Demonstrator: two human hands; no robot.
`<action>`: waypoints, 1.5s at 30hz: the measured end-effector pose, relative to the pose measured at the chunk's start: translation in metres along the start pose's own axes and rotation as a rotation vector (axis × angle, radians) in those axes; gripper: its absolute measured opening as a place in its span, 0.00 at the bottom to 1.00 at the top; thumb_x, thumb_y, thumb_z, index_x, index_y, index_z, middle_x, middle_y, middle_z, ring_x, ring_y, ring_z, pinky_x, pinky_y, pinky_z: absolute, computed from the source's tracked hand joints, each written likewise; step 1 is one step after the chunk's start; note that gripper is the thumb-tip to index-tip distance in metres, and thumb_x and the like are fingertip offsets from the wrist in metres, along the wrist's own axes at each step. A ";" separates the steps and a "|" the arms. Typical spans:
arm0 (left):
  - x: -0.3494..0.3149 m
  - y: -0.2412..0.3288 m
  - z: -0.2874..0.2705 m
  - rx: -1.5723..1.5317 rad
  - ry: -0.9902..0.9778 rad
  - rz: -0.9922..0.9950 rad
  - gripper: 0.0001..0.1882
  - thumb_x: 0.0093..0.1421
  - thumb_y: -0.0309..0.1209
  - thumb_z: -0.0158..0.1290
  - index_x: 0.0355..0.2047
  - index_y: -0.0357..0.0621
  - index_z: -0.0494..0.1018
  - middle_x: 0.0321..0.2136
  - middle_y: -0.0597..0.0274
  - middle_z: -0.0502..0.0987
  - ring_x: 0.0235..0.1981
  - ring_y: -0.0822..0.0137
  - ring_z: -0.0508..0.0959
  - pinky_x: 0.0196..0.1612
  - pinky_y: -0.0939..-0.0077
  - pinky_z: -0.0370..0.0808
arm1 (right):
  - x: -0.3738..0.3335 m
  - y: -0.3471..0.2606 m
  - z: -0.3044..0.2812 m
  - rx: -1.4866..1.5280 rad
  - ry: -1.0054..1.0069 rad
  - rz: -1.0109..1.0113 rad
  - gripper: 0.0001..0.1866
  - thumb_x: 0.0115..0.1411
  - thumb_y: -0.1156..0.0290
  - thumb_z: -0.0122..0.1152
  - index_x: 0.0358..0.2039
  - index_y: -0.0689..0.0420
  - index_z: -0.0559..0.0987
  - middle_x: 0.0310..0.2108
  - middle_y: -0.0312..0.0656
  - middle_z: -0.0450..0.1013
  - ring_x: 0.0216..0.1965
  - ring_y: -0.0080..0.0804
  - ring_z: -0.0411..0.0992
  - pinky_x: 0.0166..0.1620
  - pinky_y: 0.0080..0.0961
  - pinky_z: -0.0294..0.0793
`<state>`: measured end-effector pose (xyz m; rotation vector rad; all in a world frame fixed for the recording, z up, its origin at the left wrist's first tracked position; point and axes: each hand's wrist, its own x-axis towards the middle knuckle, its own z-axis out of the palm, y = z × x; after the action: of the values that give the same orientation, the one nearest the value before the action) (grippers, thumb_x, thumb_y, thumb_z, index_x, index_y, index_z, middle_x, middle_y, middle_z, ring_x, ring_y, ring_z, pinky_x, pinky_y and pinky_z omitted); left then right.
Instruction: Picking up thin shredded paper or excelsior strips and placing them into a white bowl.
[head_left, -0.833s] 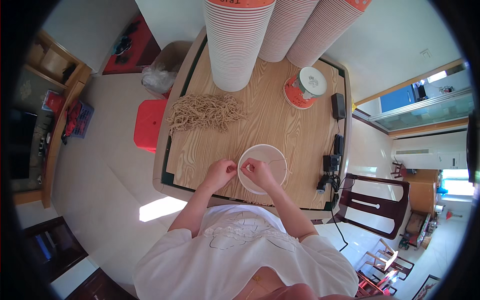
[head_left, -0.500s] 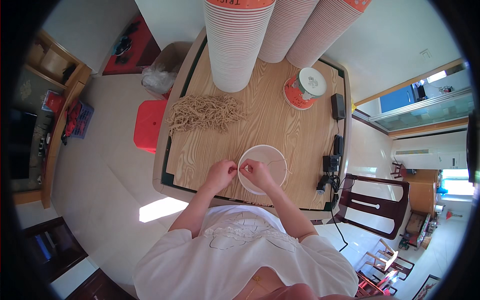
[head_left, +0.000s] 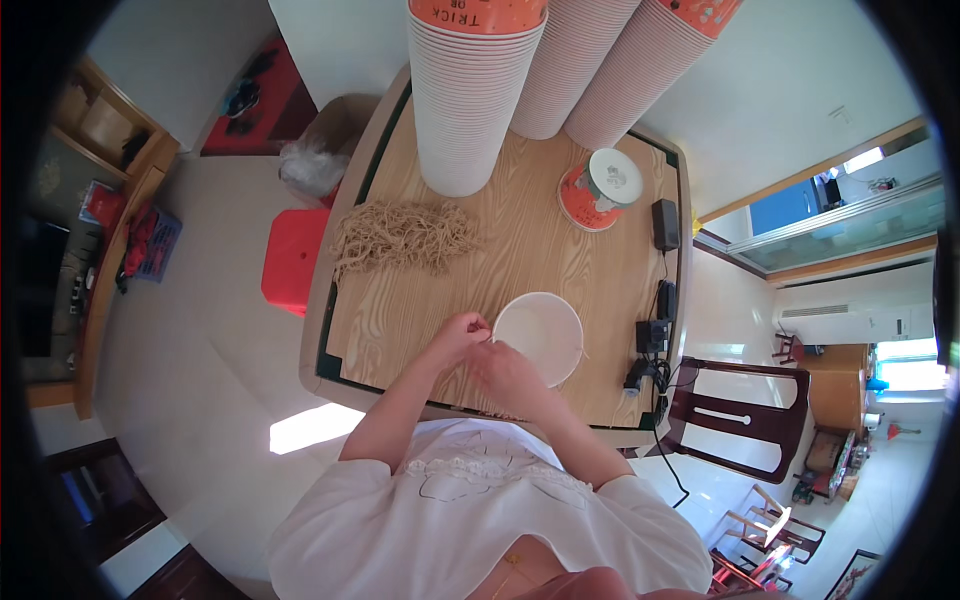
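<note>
A white paper bucket [head_left: 540, 345] stands on the table in front of me, its round mouth facing up. A bit of thin twine [head_left: 586, 353] sticks out at its right rim. My left hand [head_left: 463, 336] is beside the bucket's left rim, its fingers pinched together; what they hold is too small to make out. Just below it, my right hand [head_left: 507, 372] overlaps the bucket's near left side, its fingers smeared by motion. A loose heap of brown twine pieces [head_left: 405, 238] lies at the table's left.
Tall stacks of nested paper buckets [head_left: 462, 110] rise at the table's far side. An orange bucket with a pale green base [head_left: 597, 190] sits upside down at the far right. Black adapters and cables [head_left: 655, 335] run along the right edge. A red stool [head_left: 294, 258] stands left.
The bucket sits slightly farther right in view. My right hand has come off its inner left rim, down toward me. The twine strand that showed inside the bucket is now seen only at the right rim.
</note>
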<state>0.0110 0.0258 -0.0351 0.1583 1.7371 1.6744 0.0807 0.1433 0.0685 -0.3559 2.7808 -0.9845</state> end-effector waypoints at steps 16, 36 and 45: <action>0.032 -0.007 -0.007 -0.678 -0.168 -0.441 0.08 0.57 0.31 0.45 0.23 0.45 0.70 0.17 0.67 0.71 0.15 0.75 0.69 0.19 0.85 0.67 | 0.017 -0.024 0.008 -0.652 -0.252 -0.226 0.18 0.47 0.64 0.53 0.38 0.58 0.71 0.33 0.47 0.71 0.40 0.39 0.68 0.44 0.37 0.66; 0.054 0.016 0.012 -0.476 -0.108 -0.378 0.08 0.55 0.31 0.48 0.20 0.49 0.65 0.09 0.75 0.57 0.06 0.81 0.53 0.08 0.84 0.45 | 0.051 0.095 -0.025 -0.145 -0.112 0.297 0.11 0.52 0.62 0.53 0.27 0.56 0.77 0.25 0.49 0.73 0.29 0.46 0.71 0.34 0.36 0.70; 0.048 0.015 0.012 -0.415 -0.085 -0.406 0.04 0.58 0.31 0.46 0.28 0.46 0.67 0.11 0.74 0.60 0.08 0.82 0.55 0.09 0.87 0.46 | 0.055 0.106 -0.012 0.060 -0.186 0.538 0.15 0.47 0.57 0.61 0.28 0.55 0.78 0.25 0.44 0.74 0.29 0.35 0.73 0.33 0.29 0.71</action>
<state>-0.0240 0.0638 -0.0398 -0.2919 1.2247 1.6475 0.0073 0.2149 0.0064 0.2856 2.4636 -0.8431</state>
